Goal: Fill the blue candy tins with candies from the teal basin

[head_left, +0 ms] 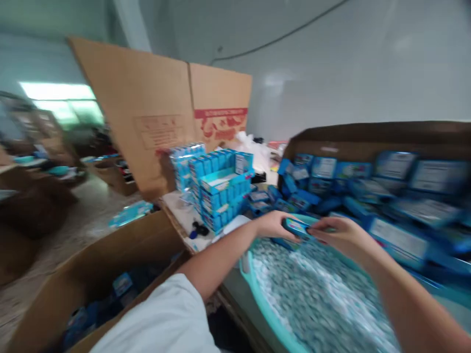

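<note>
My left hand [276, 225] is closed around a small blue box [296, 226] with a colourful printed face. The fingers of my right hand [336, 230] pinch together at the box's right end; whether a small piece is between them I cannot make out. Both hands are over the far side of a turquoise basin [270, 314], which holds a heap of small pale green and white pieces [316, 289], too small and blurred to name. Another blue box lies partly hidden just under my left hand.
Left of the basin, blue boxes [221, 196] stand stacked in display trays on a table. Behind them rises a tall cardboard panel [147, 93]. A large carton to the right holds many blue boxes [399, 240]. An open carton [91, 260] with more boxes stands at lower left.
</note>
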The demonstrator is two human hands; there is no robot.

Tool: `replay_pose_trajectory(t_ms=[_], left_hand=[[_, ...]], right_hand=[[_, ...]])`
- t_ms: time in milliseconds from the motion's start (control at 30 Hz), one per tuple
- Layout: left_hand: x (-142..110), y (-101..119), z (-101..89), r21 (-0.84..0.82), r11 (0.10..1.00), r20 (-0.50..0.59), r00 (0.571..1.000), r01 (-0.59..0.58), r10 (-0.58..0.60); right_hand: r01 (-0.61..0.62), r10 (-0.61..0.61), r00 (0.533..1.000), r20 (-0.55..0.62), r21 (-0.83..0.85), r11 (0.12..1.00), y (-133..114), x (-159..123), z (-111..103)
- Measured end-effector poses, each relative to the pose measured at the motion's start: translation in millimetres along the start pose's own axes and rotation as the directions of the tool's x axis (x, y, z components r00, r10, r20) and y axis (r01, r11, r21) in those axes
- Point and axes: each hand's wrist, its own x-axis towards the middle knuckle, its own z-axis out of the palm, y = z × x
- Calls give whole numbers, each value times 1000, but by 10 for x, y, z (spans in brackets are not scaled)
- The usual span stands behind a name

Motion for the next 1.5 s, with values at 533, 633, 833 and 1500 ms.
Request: replay_pose_trajectory(t_ms=[533,633,833,1500], left_hand=[[485,351,-350,-13,1000,131,991,-24,25],[674,189,-314,-204,979,71,997,-19,34],[675,-130,-251,-82,992,128,986,-100,110],[262,-133,-240,121,976,18,983,-182,181]], right_hand=[[-339,404,853,331,-239,910,-213,-544,-424],[-244,509,761,403,-549,799,-313,-769,-219],[-56,322,893,316,-630,774,-16,-706,228],[-237,241,967,80,-51,970,-370,-617,24]])
